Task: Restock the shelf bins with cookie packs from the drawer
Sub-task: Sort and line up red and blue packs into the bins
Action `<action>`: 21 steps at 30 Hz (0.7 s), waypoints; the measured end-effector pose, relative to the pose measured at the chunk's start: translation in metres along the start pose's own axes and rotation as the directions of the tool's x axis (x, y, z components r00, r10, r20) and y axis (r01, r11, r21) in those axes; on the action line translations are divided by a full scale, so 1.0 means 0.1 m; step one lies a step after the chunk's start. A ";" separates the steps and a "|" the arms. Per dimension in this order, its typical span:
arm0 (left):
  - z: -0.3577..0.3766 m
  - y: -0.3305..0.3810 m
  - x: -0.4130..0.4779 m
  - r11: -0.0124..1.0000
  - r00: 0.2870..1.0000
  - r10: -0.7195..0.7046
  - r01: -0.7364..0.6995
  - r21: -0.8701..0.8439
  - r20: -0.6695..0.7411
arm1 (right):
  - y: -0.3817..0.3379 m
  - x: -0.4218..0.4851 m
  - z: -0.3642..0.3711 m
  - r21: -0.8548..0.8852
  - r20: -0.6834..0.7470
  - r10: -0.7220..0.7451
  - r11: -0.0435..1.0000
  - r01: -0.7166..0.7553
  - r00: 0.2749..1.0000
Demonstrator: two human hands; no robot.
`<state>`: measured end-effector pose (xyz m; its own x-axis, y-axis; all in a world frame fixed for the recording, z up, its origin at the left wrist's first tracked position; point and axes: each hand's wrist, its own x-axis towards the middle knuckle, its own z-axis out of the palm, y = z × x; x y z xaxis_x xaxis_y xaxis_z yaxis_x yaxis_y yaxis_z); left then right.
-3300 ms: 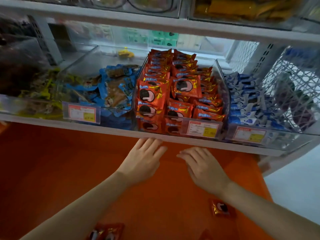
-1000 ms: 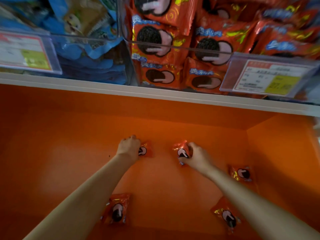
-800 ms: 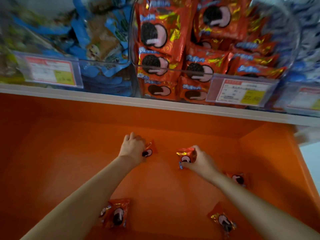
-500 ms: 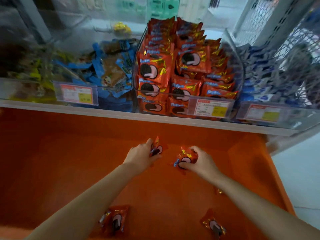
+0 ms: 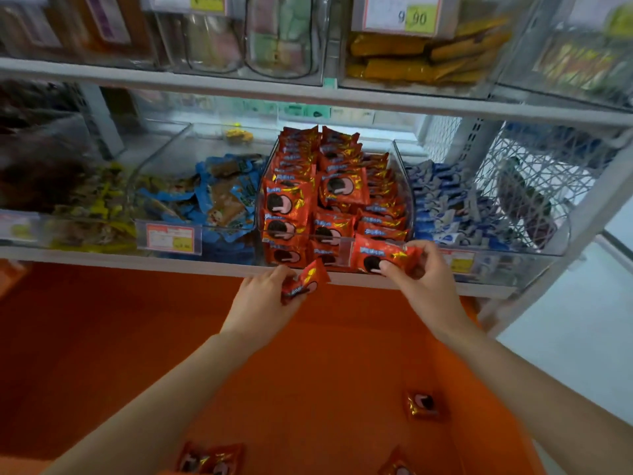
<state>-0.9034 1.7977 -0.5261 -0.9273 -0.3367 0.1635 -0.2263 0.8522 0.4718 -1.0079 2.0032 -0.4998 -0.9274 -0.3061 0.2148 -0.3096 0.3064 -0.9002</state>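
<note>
At the front edge of the middle shelf (image 5: 205,265), before the clear bin (image 5: 403,173) stacked with red sandwich-cookie packs: two single packs, one per hand. Left hand (image 5: 263,299) gripped the left-hand pack (image 5: 308,277), fingers curled round its lower end; pack tilted, just below the shelf's front edge, above the orange drawer (image 5: 102,337). Right hand (image 5: 424,279) pinched the right-hand pack (image 5: 380,257) between thumb and fingers at its right end; pack raised against the bin's front wall, toward its right front corner. Handling, as judged: light; foil wrapper soft, slick, crinkly; biscuit inside brittle. Best taken at a crimped end or lightly across the flat faces, unsqueezed. Loose packs (image 5: 423,404) lay in the drawer, one toward its right side, others at its near edge.
</note>
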 end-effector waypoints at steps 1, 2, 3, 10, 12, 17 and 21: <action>-0.05 0.01 0.04 0.998 0.999 0.040 -0.039 0.045 -0.025 | -0.07 0.07 -0.01 0.006 -0.015 -0.031 1.000 0.031 0.999; -0.09 0.02 0.07 0.992 0.995 0.088 -0.084 0.092 -0.044 | -0.13 0.14 -0.01 -0.002 -0.029 -0.061 0.998 0.061 0.998; -0.13 0.02 0.11 0.982 0.989 0.139 -0.130 0.135 -0.055 | -0.19 0.21 0.00 -0.022 -0.042 -0.090 0.996 0.089 0.995; -0.26 -0.01 0.26 0.937 0.957 0.284 -0.264 0.230 -0.056 | -0.46 0.76 0.31 -0.139 -0.018 -0.186 0.973 0.181 0.982; -0.26 -0.02 0.28 0.934 0.960 0.278 -0.263 0.240 -0.028 | -0.48 0.90 0.41 -0.206 0.015 -0.203 0.958 0.202 0.979; -0.26 -0.05 0.32 0.927 0.958 0.286 -0.278 0.252 0.008 | -0.44 1.14 0.55 -0.306 0.048 -0.109 0.945 0.119 0.993; -0.28 -0.05 0.33 0.925 0.955 0.295 -0.289 0.247 0.014 | -0.42 1.22 0.61 -0.371 0.024 -0.142 0.918 0.141 0.990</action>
<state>-0.9245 1.7712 -0.4993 -0.9569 -0.0650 0.2832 -0.0150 0.9844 0.1754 -1.0955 1.8982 -0.4592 -0.8686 -0.3684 0.3315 -0.4928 0.5725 -0.6552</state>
